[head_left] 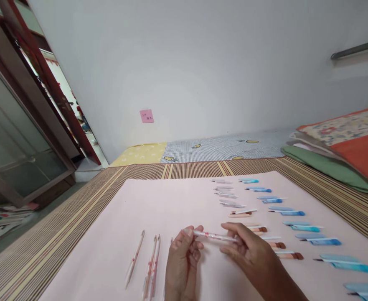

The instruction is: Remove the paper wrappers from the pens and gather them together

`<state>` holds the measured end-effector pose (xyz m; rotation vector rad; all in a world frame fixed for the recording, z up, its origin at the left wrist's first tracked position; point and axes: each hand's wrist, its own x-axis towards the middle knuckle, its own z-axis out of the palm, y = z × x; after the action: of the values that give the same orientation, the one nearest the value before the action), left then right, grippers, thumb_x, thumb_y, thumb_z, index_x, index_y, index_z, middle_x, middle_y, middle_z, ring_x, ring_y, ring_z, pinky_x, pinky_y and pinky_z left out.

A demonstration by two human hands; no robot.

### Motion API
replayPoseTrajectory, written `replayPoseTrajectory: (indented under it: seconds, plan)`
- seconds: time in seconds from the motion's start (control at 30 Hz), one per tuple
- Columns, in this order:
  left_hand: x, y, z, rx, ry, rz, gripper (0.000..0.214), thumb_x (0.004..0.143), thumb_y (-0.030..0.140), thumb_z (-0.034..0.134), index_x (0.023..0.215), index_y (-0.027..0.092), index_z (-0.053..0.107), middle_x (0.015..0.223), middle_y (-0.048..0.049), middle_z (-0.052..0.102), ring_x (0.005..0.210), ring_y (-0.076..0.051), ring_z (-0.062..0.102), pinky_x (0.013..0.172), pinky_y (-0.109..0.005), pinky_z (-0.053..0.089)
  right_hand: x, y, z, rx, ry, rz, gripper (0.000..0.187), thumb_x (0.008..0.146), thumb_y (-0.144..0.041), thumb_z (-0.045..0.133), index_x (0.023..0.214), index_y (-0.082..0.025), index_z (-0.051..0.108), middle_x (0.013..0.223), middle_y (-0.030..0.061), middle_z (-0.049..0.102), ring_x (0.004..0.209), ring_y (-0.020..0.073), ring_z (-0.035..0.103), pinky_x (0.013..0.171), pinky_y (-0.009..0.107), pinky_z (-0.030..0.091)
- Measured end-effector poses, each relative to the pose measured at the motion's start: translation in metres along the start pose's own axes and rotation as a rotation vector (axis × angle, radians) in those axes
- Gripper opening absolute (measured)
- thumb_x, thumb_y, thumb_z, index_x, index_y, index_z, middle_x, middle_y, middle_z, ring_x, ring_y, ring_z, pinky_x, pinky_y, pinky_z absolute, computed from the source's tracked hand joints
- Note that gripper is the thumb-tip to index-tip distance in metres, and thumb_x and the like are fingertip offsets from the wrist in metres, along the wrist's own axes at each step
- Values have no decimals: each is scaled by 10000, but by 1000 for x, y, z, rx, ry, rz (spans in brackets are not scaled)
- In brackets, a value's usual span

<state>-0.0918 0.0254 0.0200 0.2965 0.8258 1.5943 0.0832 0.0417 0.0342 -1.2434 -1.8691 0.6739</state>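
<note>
A white pen with red markings lies level between my hands, above the pale pink sheet. My left hand pinches its left end between thumb and fingers. Around its right end close the fingers of my right hand, partly hiding that end. Similar patterned pens rest on the sheet left of my left hand, one standing a little apart. Right of my right hand are brown and peach pen parts, laid out in small groups.
Blue pen parts run in a column down the sheet's right side, with grey-white ones near its far edge. A striped mat lies underneath. Folded bedding is stacked at right. Behind stands a wall with a pink note.
</note>
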Motion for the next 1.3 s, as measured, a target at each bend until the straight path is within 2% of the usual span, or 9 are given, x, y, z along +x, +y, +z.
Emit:
replayPoseTrajectory:
  seconds: [0.1, 0.27, 0.47, 0.63, 0.83, 0.97, 1.03, 1.17, 1.3]
  plan:
    - [-1, 0, 1, -1, 3, -7, 181, 745, 195, 808, 870, 91, 731, 943, -140, 775, 539, -64, 618, 534, -147, 528, 1, 4, 4, -30, 39, -60, 259, 952, -434, 469, 932, -241, 640, 849, 29, 695, 774, 192, 651, 713, 273, 489]
    - [-2, 4, 4, 4, -14, -3, 178, 737, 141, 800, 893, 99, 726, 1045, -166, 761, 556, -70, 623, 570, -168, 548, 0, 7, 8, -36, -66, 118, 482, 1002, -510, 308, 688, -231, 543, 516, -34, 498, 508, 159, 530, 512, 258, 399]
    - [0, 2, 1, -19, 20, -6, 161, 758, 169, 790, 884, 87, 731, 1037, -175, 762, 555, -66, 621, 547, -151, 528, 2, 8, 10, -45, 104, -129, 236, 936, -398, 524, 1074, -234, 621, 898, 27, 667, 737, 179, 635, 672, 269, 498]
    - [-1, -1, 1, -8, -10, -12, 177, 735, 177, 812, 870, 87, 741, 991, -152, 768, 554, -62, 614, 537, -144, 519, 3, 9, 11, -72, 95, -157, 290, 998, -337, 423, 797, -235, 605, 746, 5, 641, 693, 166, 635, 645, 254, 482]
    - [0, -1, 0, 3, 23, 0, 165, 737, 188, 814, 842, 80, 745, 859, -121, 764, 525, -49, 594, 484, -114, 479, 1, 5, 12, -61, 46, -192, 174, 951, -353, 516, 993, -230, 631, 896, 27, 667, 769, 173, 643, 695, 255, 492]
    - [-2, 0, 0, -2, -10, -10, 164, 728, 141, 809, 869, 97, 736, 986, -149, 763, 551, -60, 610, 540, -148, 521, 0, 5, 13, -96, 30, -36, 427, 999, -428, 373, 646, -227, 504, 561, -27, 526, 543, 151, 535, 530, 250, 401]
    - [-3, 0, 1, -2, -42, -10, 173, 736, 127, 797, 894, 96, 732, 1036, -169, 754, 567, -67, 616, 558, -160, 531, 1, 6, 13, -77, 41, 66, 453, 989, -470, 372, 620, -229, 477, 507, -43, 475, 496, 146, 500, 494, 248, 382]
    - [0, -1, 1, -10, -7, -2, 149, 741, 127, 793, 872, 90, 733, 1001, -171, 755, 562, -65, 608, 516, -141, 505, 3, 9, 11, -35, 90, 29, 206, 866, -387, 593, 987, -224, 631, 835, 15, 663, 733, 186, 623, 671, 273, 496]
    - [1, -1, 1, -10, 27, 10, 116, 747, 159, 797, 821, 96, 733, 898, -134, 758, 541, -56, 588, 495, -124, 486, 3, 5, 11, -24, 14, -122, 172, 928, -310, 488, 910, -233, 641, 905, 53, 659, 802, 199, 630, 720, 294, 483]
